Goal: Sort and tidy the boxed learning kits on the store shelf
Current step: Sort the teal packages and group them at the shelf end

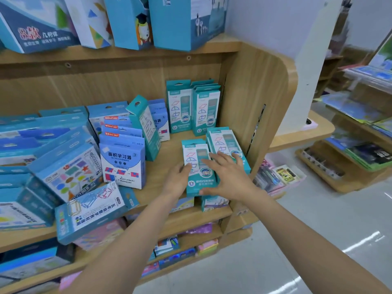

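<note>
A teal kit box [194, 158] lies flat near the front right of the wooden shelf [161, 172]. My left hand [177, 181] grips its left edge, and my right hand [228, 177] lies over its right side, thumb under the near end. A second flat teal box [222, 141] lies beside it on the right; my right fingertips reach onto it. Two matching teal boxes [194, 107] stand upright at the back. One teal box [146, 126] leans tilted against blue boxes.
Blue area-learning kit boxes [123, 164] stand in rows mid-shelf, with larger blue boxes [63, 166] piled askew on the left. A long box [91, 211] overhangs the front edge. The wooden side panel [254, 115] closes the shelf's right end. Big boxes [186, 20] stand above.
</note>
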A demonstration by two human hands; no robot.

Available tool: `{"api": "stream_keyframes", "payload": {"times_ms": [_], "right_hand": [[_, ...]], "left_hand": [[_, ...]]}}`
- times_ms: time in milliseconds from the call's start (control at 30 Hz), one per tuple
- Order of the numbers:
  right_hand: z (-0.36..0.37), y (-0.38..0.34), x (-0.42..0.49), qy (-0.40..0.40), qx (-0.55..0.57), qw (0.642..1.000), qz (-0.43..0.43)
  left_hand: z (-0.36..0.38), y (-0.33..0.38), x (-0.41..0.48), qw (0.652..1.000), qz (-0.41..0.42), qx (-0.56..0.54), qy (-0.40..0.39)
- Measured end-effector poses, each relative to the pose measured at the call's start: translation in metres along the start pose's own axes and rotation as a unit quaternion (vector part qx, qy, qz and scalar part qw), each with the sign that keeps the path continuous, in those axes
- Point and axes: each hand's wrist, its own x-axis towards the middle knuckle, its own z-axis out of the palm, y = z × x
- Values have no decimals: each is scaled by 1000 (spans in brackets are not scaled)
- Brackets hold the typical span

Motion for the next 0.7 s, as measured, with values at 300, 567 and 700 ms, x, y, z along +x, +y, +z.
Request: {"api": "stream_keyframes", "payload": {"times_ms": [300,567,700], "right_hand": [[-6,26,8,22,27,999,-25],[-15,-46,72,51,363,929,-58],[-5,-82,113,55,411,907,-72]], "left_hand": [[16,8,-16,991,91,82,49],[-66,8,-37,825,256,308,399],[-106,9,-23,821,241,403,324]]}}
